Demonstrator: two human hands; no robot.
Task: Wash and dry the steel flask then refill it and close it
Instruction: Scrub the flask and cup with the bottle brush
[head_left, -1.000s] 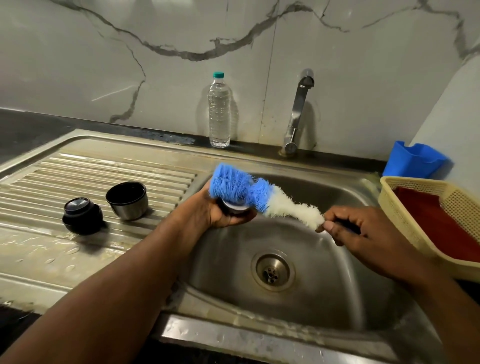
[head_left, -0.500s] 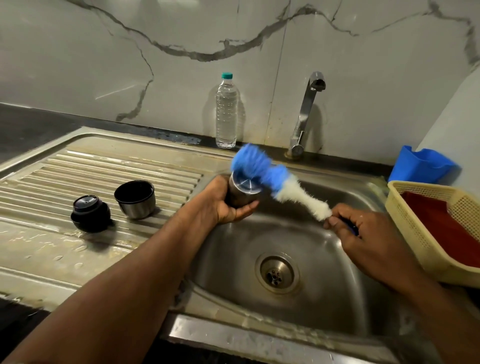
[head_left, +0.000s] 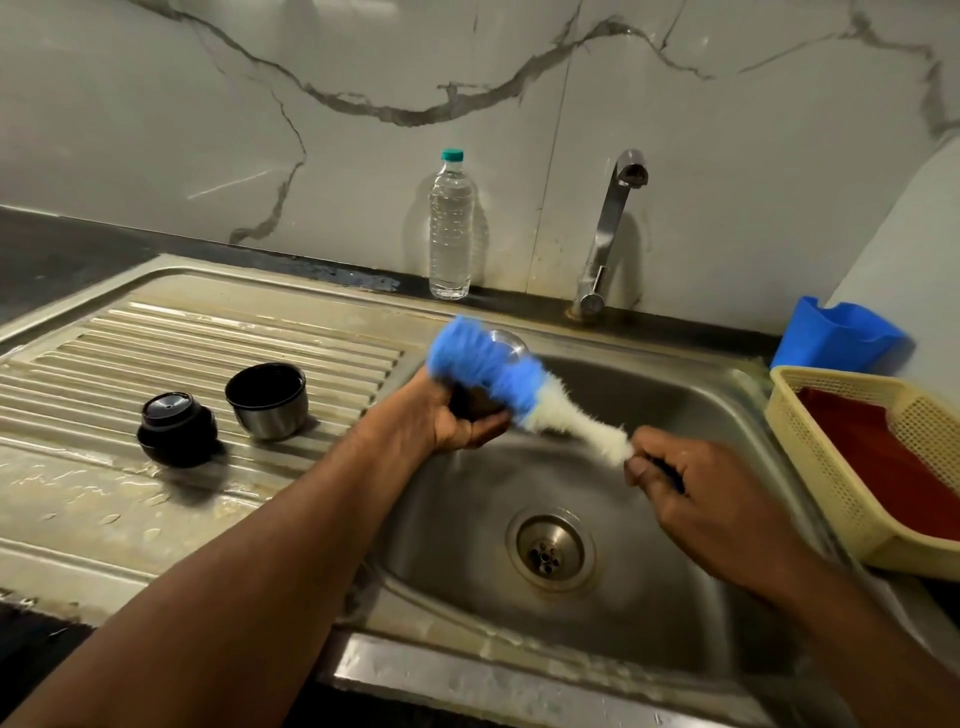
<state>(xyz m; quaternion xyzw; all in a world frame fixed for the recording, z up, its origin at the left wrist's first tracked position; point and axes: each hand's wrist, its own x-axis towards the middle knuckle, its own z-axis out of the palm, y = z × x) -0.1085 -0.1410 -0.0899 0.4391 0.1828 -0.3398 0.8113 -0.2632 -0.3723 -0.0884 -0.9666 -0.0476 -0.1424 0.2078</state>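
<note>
Both grips shut: flask (head_left: 501, 347), brush (head_left: 498, 379).

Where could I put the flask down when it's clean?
On the ribbed drainboard behind the cup and stopper, or its wet front strip. It is crowded at right: the basket sits against the sink.

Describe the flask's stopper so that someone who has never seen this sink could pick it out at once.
Start at the ribbed draining board left of the sink basin. Two small round things stand on it side by side, clear of both hands. The stopper is the left one: squat, black, closed on top with a shiny disc, while the cup beside it is steel outside and open at the top.
</note>
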